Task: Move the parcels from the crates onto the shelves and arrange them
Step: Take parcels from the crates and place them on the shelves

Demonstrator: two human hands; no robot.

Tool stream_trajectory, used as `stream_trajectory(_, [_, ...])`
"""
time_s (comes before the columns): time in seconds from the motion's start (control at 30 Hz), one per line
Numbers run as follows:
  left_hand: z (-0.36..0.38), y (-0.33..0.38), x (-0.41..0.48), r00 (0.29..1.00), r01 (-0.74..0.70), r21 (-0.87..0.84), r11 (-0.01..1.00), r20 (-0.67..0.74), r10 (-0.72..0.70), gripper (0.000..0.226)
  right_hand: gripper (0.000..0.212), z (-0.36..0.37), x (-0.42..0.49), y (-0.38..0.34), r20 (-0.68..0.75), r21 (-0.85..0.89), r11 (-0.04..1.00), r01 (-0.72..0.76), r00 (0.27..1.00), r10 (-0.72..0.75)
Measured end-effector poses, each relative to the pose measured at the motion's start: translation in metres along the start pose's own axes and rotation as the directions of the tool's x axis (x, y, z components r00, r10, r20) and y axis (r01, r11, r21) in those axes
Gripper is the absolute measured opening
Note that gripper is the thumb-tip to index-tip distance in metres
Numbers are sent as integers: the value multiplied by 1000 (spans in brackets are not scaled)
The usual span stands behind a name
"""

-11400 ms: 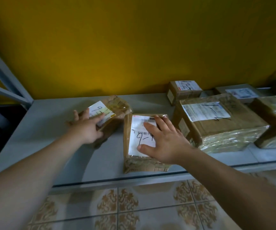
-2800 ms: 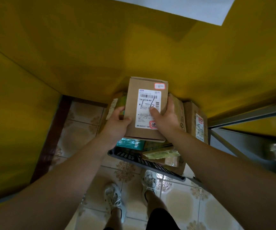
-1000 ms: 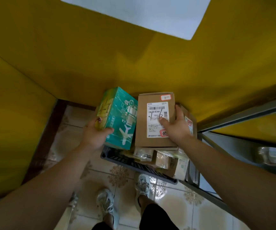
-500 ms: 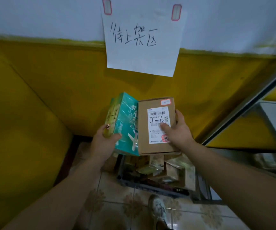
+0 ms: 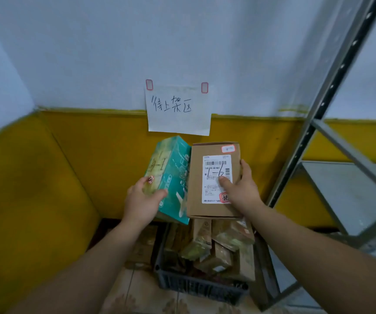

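Note:
My left hand [image 5: 142, 200] grips a teal box [image 5: 173, 175] marked 9-1, held up in the air. Beside it, my right hand [image 5: 239, 191] grips a brown cardboard box [image 5: 196, 177] with a white label marked 1-6, thumb on the label. The two boxes touch side by side above a dark plastic crate [image 5: 196, 286] on the floor, which holds several wrapped parcels [image 5: 223, 250].
A grey metal shelf rack [image 5: 332, 71] stands at the right, with a bare shelf board [image 5: 352, 191]. A handwritten paper sign [image 5: 178, 109] hangs on the white and yellow wall. Another box lies on the tiled floor left of the crate.
I have lifted both boxes higher above the crate and my view has tilted up, showing more of the wall and the rack.

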State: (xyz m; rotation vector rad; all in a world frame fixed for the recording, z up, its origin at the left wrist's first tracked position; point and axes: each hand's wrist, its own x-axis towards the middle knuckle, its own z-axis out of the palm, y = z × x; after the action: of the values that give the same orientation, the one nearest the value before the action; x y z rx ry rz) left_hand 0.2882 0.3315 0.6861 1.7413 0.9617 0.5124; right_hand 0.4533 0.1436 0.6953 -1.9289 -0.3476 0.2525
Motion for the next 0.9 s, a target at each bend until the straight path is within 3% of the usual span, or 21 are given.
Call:
stream_trajectory(0.17, [32, 33, -63, 987, -84, 89, 992, -129, 95, 73, 78, -52, -34, 0, -47, 66, 996, 54, 998, -51])
stream_trajectory(0.3, [52, 52, -113, 981, -138, 173, 975, -111, 159, 83, 80, -94, -64, 4, -59, 88, 993, 81, 995, -76])
stream_trajectory(0.43, [52, 69, -157, 974, -177, 200, 964, -104, 200, 112, 80, -129, -90, 1, -46, 121, 990, 78, 996, -73])
stream_trajectory(0.5, [47, 79, -176, 973, -206, 220, 953, -60, 224, 110, 78, -142, -103, -3, -44, 159, 984, 76, 997, -69])
stream_trajectory(0.7, [26, 98, -227, 941, -336, 153, 929, 16, 338, 88, 79, -169, -150, -14, -89, 197, 974, 114, 991, -97])
stream_trajectory(0.9, [-15, 88, -278, 943, -321, -7, 947, 91, 320, 108, 79, -175, -211, -18, -129, 206, 965, 163, 982, -138])
